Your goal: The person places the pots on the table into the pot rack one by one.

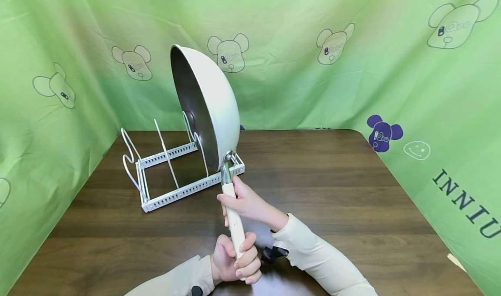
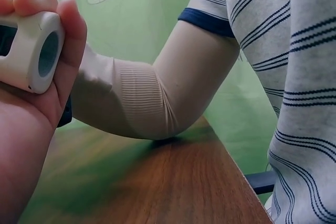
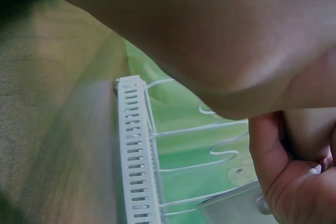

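Note:
A white wok (image 1: 221, 100) with a dark inside stands on edge at the right end of a white wire pan rack (image 1: 184, 193), its hollow side facing left. From its lower edge a cream handle (image 1: 236, 226) comes toward me. My left hand (image 1: 236, 261) grips the outer end of that handle, fingers curled round it; the left wrist view shows the hollow handle end (image 2: 39, 56) in the fist. Closer to the wok, my right hand (image 1: 246, 200) holds the handle, thumb on top. In the right wrist view that hand partly hides the rack (image 3: 137, 156).
Wire dividers (image 1: 166, 152) rise from the rack to the left of the wok. The rack stands on a brown wooden table (image 1: 313, 178). A green patterned cloth (image 1: 282, 82) hangs behind and at both sides.

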The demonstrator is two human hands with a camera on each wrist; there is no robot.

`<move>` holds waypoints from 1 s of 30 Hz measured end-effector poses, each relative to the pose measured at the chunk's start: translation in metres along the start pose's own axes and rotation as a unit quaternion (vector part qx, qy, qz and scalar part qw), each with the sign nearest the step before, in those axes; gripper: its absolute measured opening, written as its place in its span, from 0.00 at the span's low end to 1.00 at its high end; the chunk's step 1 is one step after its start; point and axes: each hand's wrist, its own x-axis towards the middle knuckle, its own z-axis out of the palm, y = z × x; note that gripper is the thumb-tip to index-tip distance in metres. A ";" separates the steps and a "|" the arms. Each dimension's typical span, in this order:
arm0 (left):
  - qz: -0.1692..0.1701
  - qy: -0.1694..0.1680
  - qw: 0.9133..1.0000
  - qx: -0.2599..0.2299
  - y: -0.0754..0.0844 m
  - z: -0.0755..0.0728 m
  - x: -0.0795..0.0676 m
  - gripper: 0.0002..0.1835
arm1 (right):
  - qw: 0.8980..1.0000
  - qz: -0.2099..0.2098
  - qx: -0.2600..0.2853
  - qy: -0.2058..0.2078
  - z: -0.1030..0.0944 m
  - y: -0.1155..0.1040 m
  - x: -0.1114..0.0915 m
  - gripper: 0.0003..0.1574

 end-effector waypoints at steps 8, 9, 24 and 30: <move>0.000 0.017 1.000 -0.002 -0.003 -0.001 -0.006 0.10 | 0.999 0.027 0.004 0.020 0.005 0.005 0.000 0.12; 0.001 0.019 1.000 -0.002 -0.004 0.000 -0.006 0.10 | 0.999 0.036 0.004 0.026 0.006 0.005 0.000 0.12; 0.008 0.036 0.999 -0.020 -0.008 -0.001 -0.012 0.11 | 0.997 0.061 0.004 0.041 0.009 0.015 0.002 0.10; 0.012 0.041 0.998 -0.035 -0.008 -0.002 -0.013 0.10 | 0.996 0.078 0.016 0.048 0.009 0.021 0.004 0.11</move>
